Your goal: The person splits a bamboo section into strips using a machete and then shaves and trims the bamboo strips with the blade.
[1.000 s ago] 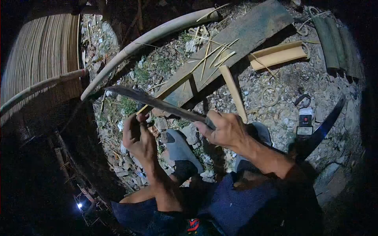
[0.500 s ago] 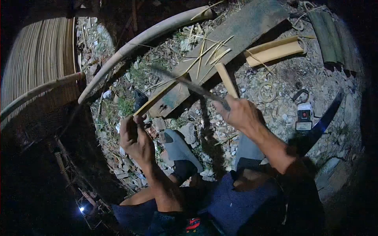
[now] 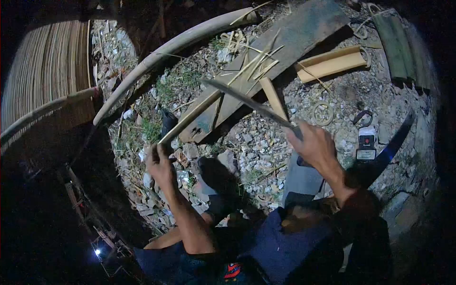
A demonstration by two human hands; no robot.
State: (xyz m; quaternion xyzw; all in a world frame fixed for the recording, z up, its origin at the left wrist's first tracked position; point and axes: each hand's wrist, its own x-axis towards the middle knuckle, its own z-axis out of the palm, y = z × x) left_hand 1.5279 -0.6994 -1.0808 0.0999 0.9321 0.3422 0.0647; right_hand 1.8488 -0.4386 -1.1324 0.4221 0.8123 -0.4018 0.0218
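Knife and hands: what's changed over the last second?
The right hand has carried the knife rightward, away from the left hand. Nothing was let go: the left hand still holds the strip, and the board lies as before.

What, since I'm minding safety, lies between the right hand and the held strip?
In the head view, the knife spans from the right hand to the strip, over the board and stony ground; contact is unclear.

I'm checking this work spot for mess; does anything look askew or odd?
Mainly the loose thin strips: they lie crisscrossed on the plank, unlike the slats lined up at the picture's left. No spill stands out.
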